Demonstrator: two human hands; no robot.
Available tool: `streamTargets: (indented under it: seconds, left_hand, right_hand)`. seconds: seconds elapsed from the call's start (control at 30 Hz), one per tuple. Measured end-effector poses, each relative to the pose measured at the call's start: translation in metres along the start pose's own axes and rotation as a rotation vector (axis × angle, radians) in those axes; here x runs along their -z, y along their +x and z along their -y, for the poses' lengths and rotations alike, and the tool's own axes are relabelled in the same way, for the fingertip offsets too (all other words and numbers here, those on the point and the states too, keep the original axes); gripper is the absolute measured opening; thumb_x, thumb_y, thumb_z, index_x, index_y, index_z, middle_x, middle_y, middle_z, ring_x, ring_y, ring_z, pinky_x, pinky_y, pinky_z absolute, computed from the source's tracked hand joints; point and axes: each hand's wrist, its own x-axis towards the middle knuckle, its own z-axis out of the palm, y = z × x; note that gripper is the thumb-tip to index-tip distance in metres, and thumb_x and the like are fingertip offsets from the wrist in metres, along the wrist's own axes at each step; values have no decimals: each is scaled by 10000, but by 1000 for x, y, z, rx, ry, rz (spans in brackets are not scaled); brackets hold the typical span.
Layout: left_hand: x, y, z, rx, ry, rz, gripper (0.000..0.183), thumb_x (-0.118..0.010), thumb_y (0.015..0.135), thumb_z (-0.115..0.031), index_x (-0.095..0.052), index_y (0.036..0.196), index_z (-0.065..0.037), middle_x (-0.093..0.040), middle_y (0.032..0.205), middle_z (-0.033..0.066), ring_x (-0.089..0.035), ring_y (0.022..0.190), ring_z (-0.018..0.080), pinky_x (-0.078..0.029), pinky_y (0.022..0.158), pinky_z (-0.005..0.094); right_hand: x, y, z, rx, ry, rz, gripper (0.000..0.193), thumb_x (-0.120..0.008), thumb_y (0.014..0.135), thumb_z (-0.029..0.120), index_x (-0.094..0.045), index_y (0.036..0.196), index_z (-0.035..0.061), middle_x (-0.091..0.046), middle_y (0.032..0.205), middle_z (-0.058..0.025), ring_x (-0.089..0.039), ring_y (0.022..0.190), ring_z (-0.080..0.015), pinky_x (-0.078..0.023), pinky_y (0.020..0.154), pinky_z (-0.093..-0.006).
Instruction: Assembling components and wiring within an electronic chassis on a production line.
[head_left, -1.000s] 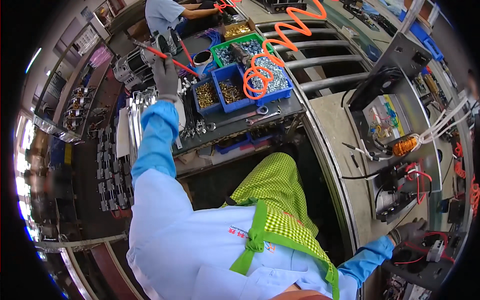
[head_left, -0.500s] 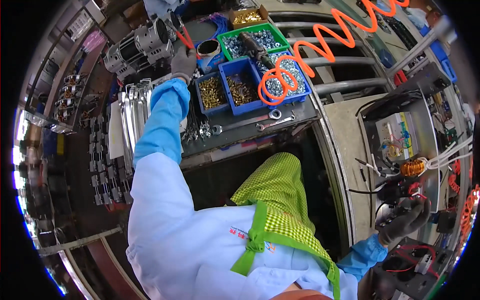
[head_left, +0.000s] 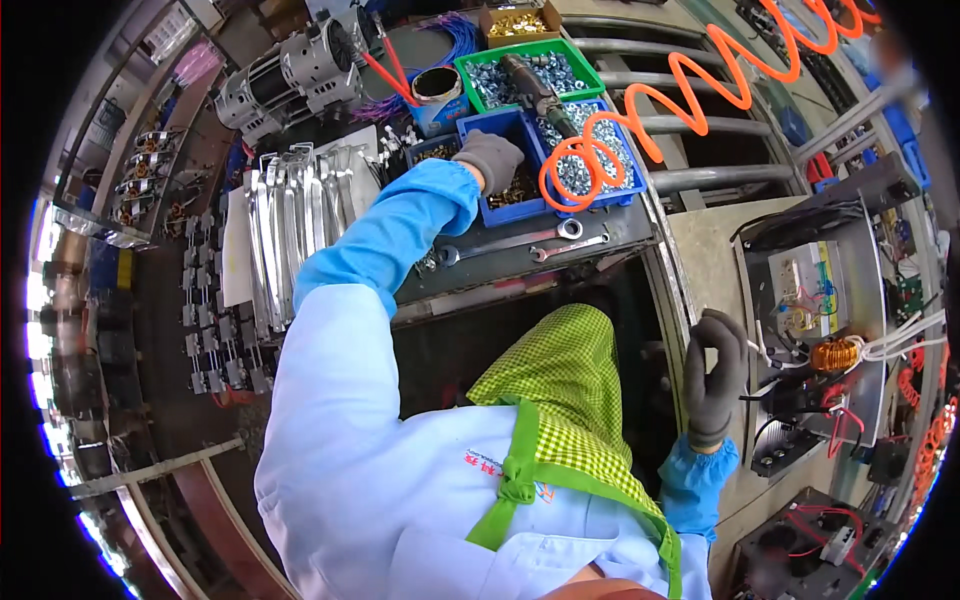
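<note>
My left hand (head_left: 490, 162), in a grey glove, reaches down into the blue bin (head_left: 520, 211) of small brass-coloured fasteners (head_left: 517, 190). Its fingertips are hidden there, so their grip does not show. Beside this bin stand a smaller bin of brass pieces (head_left: 434, 152), partly covered by my hand and sleeve, and a blue bin of silver hardware (head_left: 607, 150). My right hand (head_left: 714, 385), gloved too, is raised beside the bench edge. Its thumb and fingers curl together at the tips; anything between them is too small to make out.
An orange coiled hose (head_left: 685, 110) hangs over a power tool (head_left: 535, 90) on the bins. Two wrenches (head_left: 520, 240) lie along the front edge. Metal strips (head_left: 290, 220), a motor (head_left: 285, 80) and a red-handled tool (head_left: 388, 75) are left. An open metal housing with wiring (head_left: 815, 300) sits right.
My left hand has moved right, from beside the red-handled tool into the blue bin. My right hand has left the wired housing, coming left and farther up with its fingers curled.
</note>
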Motion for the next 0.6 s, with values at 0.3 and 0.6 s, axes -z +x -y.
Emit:
streamTargets:
  seconds: [0.3, 0.6]
  left_hand:
    - [3, -6, 9, -38, -50, -54, 231, -620, 794, -274, -673, 986, -157, -678, 896, 92, -635, 900, 315, -420, 821, 451]
    - [2, 3, -5, -18, 71, 140, 386, -590, 781, -200, -623, 1166, -193, -673, 1047, 87, -637, 993, 307, -426, 853, 450]
  right_hand:
    - [-19, -22, -14, -135, 207, 115, 219, -573, 805, -21, -574, 1023, -9, -579, 1028, -151, -588, 825, -229, -488, 737, -301]
    - [-53, -22, -7, -14, 186, 270, 219, -588, 804, 9, -582, 1022, -10, -585, 1041, -171, -602, 880, -301, -489, 748, -351]
